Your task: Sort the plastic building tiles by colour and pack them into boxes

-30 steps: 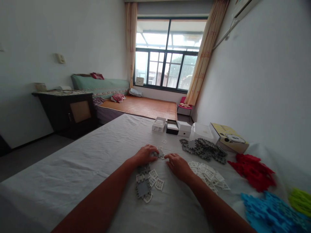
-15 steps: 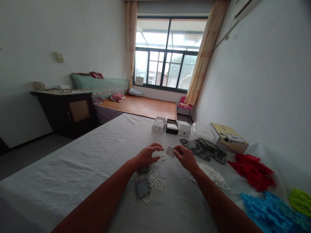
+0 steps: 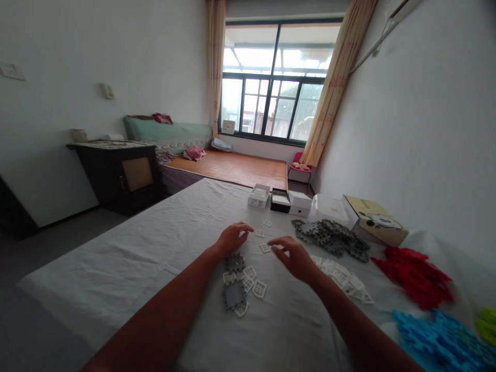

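- Three small boxes stand in a row at the far end of the surface (image 3: 155, 243): an open white box (image 3: 259, 196), a black box (image 3: 280, 200) and a second white box (image 3: 299, 204). Their contents are too small to make out.
- Just beside them sit a clear tub (image 3: 329, 208), its inside unreadable, and a yellow carton (image 3: 375, 221), its contents hidden.
- The left hand (image 3: 231, 238) hovers with fingers curled in. I cannot tell whether they pinch a piece.
- The right hand (image 3: 295, 257) hovers with fingers loosely spread, holding nothing.
- A small white tile (image 3: 265, 248) lies on the surface between the hands, touching neither.
- A cluster of grey and white tiles (image 3: 237, 287) lies beside the left wrist.
- The white pile (image 3: 343, 279) is partly hidden behind the right wrist, and the grey pile (image 3: 329, 236) lies beyond it.
- The red pile (image 3: 414, 274) is blurred. The blue pile (image 3: 437, 338) and green pile (image 3: 489, 320) are cut off by the frame edge.
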A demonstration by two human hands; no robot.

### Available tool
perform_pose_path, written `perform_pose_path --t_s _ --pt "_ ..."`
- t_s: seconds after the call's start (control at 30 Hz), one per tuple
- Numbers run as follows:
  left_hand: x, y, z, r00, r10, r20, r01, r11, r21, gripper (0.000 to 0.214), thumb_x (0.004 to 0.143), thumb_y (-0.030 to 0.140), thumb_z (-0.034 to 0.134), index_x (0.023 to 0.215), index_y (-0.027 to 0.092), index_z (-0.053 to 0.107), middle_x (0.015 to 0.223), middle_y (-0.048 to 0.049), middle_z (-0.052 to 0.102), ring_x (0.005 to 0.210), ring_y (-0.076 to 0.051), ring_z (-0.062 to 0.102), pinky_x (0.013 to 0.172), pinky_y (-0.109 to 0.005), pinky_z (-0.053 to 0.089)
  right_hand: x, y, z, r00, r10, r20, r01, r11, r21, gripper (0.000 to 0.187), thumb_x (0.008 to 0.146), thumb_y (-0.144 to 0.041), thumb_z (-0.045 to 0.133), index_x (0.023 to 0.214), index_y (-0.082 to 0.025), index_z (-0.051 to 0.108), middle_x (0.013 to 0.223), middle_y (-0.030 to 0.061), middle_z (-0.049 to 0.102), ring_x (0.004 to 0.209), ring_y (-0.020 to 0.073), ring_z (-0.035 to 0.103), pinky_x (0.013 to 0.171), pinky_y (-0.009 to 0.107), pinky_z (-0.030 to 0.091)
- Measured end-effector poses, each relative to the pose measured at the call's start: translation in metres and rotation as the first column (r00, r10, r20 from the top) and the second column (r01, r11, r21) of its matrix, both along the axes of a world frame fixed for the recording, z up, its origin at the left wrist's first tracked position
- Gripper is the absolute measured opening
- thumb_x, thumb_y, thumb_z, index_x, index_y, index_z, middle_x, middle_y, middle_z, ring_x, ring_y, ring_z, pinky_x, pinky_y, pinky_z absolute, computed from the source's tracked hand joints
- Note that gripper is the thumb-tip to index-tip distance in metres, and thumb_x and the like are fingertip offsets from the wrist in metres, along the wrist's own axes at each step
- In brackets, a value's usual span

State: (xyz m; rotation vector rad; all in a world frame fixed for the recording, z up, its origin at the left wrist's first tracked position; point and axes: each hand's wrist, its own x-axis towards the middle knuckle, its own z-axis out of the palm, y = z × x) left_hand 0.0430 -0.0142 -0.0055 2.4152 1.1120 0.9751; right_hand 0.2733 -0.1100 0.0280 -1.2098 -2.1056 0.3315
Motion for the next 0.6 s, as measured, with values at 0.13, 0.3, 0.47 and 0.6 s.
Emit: perform_pose_path --t_s 0.13,0.3,0.47,0.6 --pt "-0.005 0.007 -0.005 0.998 0.021 0.061 -0.018 0.999 -0.045 0.027 0.080 0.015 0.048 0.096 0.020 0.069 0.100 -0.0024 0.069 0.093 -0.014 0.063 0.081 -0.024 0.050 -0.069 -0.052 0.011 0.831 0.487 0.267 -0.485 0.871 -0.079 0.046 0.086 -0.049 0.052 0.129 -0.033 0.049 0.137 0.0004 0.050 0.131 0.0211 0.035 0.108 0.039 0.026" --pt "-0.004 0.008 -0.005 0.996 0.001 0.092 0.014 0.987 -0.160 0.026 0.081 0.019 0.049 0.097 0.019 0.070 0.099 -0.0026 0.071 0.092 -0.015 0.064 0.080 -0.023 0.051 -0.079 -0.053 -0.006 0.791 0.487 0.369 -0.451 0.873 -0.185 0.043 0.094 -0.044 0.038 0.136 -0.035 0.040 0.142 -0.0023 0.045 0.135 0.0201 0.029 0.111 0.043 0.016" --pt "-0.001 0.006 -0.005 0.996 -0.003 0.094 0.018 0.988 -0.156 0.028 0.086 0.030 0.047 0.096 0.019 0.070 0.098 -0.0042 0.072 0.091 -0.016 0.064 0.081 -0.026 0.051 -0.044 -0.019 -0.021 0.921 0.221 0.321 -0.210 0.975 -0.069 0.035 0.093 -0.038 0.042 0.125 -0.033 0.054 0.137 -0.0003 0.050 0.134 0.0225 0.032 0.108 0.043 0.025" --pt "0.002 0.007 -0.009 0.997 0.017 0.070 -0.010 0.994 -0.106 0.029 0.089 0.033 0.045 0.098 0.020 0.070 0.099 -0.0055 0.071 0.094 -0.018 0.064 0.087 -0.030 0.049 -0.023 0.019 -0.019 0.996 -0.075 0.051 0.074 0.997 0.006 0.038 0.095 -0.038 0.033 0.121 -0.026 0.058 0.130 0.0059 0.056 0.124 0.0202 0.045 0.104 0.040 0.035"
